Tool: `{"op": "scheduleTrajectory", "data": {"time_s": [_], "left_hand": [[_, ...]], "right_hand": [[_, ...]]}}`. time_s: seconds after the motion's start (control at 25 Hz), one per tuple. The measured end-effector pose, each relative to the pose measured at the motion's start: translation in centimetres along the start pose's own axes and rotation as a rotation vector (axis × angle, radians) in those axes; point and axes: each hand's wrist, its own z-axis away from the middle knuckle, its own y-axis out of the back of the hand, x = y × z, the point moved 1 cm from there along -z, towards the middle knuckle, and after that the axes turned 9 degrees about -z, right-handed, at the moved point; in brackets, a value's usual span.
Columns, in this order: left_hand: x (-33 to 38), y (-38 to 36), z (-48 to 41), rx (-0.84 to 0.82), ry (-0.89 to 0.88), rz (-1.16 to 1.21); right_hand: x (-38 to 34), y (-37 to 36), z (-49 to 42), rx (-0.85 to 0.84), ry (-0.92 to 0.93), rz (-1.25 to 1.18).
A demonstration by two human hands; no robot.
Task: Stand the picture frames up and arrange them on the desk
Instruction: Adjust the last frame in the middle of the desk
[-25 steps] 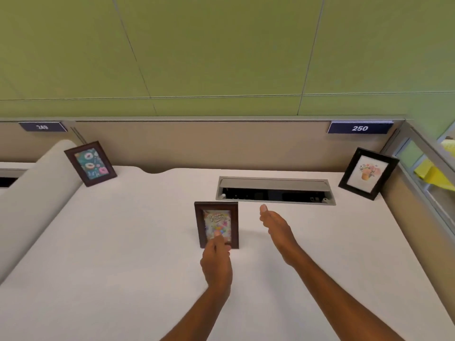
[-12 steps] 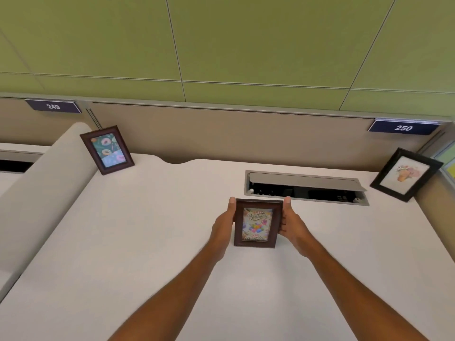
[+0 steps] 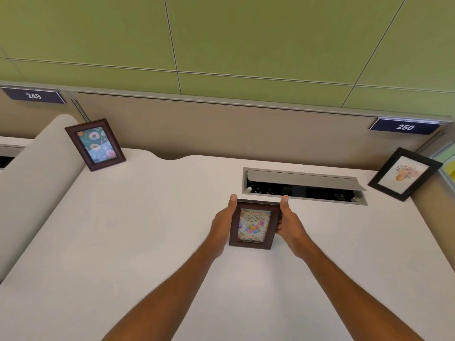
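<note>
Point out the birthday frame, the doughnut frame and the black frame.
birthday frame (image 3: 253, 226), head view, on the balloon picture.
doughnut frame (image 3: 96, 144), head view, on its picture.
black frame (image 3: 403, 174), head view, on its white picture.

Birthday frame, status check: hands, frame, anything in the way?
Left hand and right hand grip the birthday frame by its sides. Frame upright, mid-desk, just before the open cable tray. Donut frame and flower frame stand in the far corners, well apart.

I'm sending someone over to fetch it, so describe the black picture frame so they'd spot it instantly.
On the white desk, go to the far right corner under the sign reading 250. The black frame stands there, right of the cable tray. It alone has a black border and pale flower picture.
</note>
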Motion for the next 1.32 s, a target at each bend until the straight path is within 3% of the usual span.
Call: {"op": "scheduleTrajectory", "data": {"time_s": [0.68,1.32], "left_hand": [[7.0,8.4,-9.4,0.172,-0.077,0.012],[11.6,12.2,-22.0,0.088,-0.088,0.076]], "right_hand": [[-8.1,-9.0,-9.8,-0.170,0.079,-0.007],[-13.3,-13.2,-22.3,-0.149,0.105,0.051]]}}
